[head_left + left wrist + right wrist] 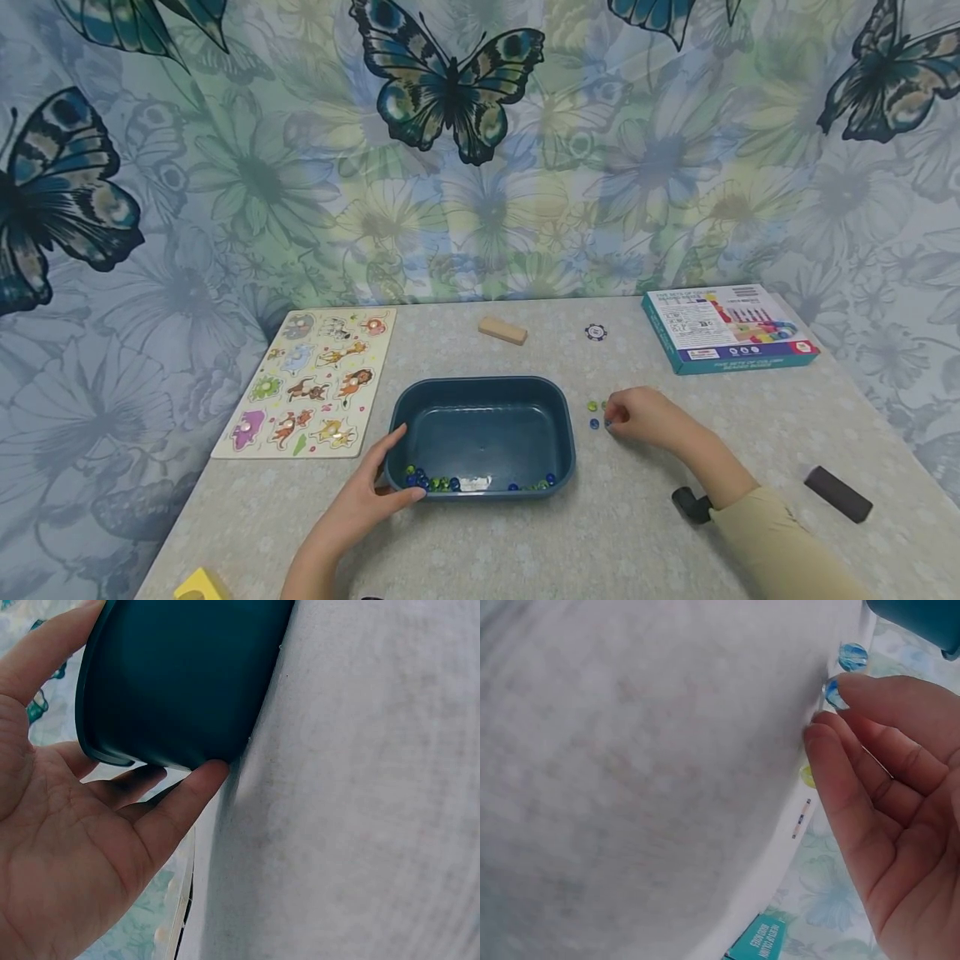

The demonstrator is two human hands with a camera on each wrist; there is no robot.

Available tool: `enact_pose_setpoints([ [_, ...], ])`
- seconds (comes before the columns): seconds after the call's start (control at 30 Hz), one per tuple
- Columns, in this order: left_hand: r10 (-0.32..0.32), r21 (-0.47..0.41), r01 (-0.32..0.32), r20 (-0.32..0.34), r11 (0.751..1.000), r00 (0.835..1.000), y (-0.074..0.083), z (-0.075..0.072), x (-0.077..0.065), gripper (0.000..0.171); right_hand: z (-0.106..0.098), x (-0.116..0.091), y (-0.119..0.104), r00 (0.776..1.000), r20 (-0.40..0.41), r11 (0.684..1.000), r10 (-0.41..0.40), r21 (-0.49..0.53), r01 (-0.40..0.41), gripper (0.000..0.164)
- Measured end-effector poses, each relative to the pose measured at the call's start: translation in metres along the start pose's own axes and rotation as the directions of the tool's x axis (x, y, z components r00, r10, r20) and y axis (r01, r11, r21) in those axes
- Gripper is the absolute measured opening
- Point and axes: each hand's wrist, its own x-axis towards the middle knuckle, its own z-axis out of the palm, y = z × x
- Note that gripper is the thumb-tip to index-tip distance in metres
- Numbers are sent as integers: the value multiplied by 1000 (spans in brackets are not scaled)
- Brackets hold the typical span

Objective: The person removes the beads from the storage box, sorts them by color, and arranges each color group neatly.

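A dark blue plastic basin stands mid-table, with several blue and green glass marbles along its near side. My left hand grips its left near corner, thumb at the front and fingers along the side; the left wrist view shows the fingers against the basin's wall. Right of the basin, my right hand is down at the table, pinching a blue marble at the fingertips. Beside it lie another blue marble and a green marble; a further yellow-green marble is partly hidden by the fingers.
An animal puzzle board lies at left. Toward the back are a wooden block, a poker chip and a teal game box. A dark cylinder lies at right, and a yellow piece at the near left edge.
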Motion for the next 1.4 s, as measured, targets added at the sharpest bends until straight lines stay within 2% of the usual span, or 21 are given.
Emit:
enact_pose_setpoints([
  [0.1, 1, 1, -1, 0, 1000, 1000, 0, 0, 0, 89, -4, -2, -3, 1000, 7, 1000, 16, 4, -16, 6],
  [0.27, 3, -1, -3, -1, 1000, 1000, 0, 0, 0, 89, -19, -3, -12, 1000, -21, 1000, -11, 1, 11, 10],
  [0.43, -2, 2, 2, -1, 1000, 1000, 0, 0, 0, 89, -30, -2, -34, 992, -70, 995, -101, 8, 102, 14],
  [0.53, -3, 3, 3, 1, 1000, 1000, 0, 0, 0, 89, -27, -2, -55, 981, -81, 983, -174, 40, 178, 15],
  [0.63, -7, 6, 7, 1, 1000, 1000, 0, 1, 0, 90, -18, -2, -79, 962, -57, 958, -267, 89, 271, 15],
  [0.7, -7, 9, 7, 0, 1000, 1000, 0, 1, 0, 90, -9, 0, -93, 939, -28, 934, -342, 103, 343, 15],
  [0.83, -4, 17, 4, -4, 1000, 1000, 1, 1, 0, 90, 14, 9, -115, 902, 61, 901, -427, 113, 419, 18],
  [0.93, -4, 16, 4, 1, 1000, 1000, 0, 0, 1, 89, 34, 18, -126, 887, 132, 896, -442, 117, 429, 19],
  [1.13, -3, -3, 3, 16, 1000, 1000, -2, 0, 0, 87, 69, 33, -144, 859, 220, 886, -463, 111, 450, 16],
  [1.23, -3, -11, 3, 19, 1000, 1000, -2, 0, 0, 87, 77, 39, -150, 847, 241, 880, -475, 122, 459, 13],
  [1.4, -3, -21, 3, 17, 1000, 1000, -2, -1, 0, 86, 80, 45, -156, 840, 259, 879, -476, 132, 457, 11],
])
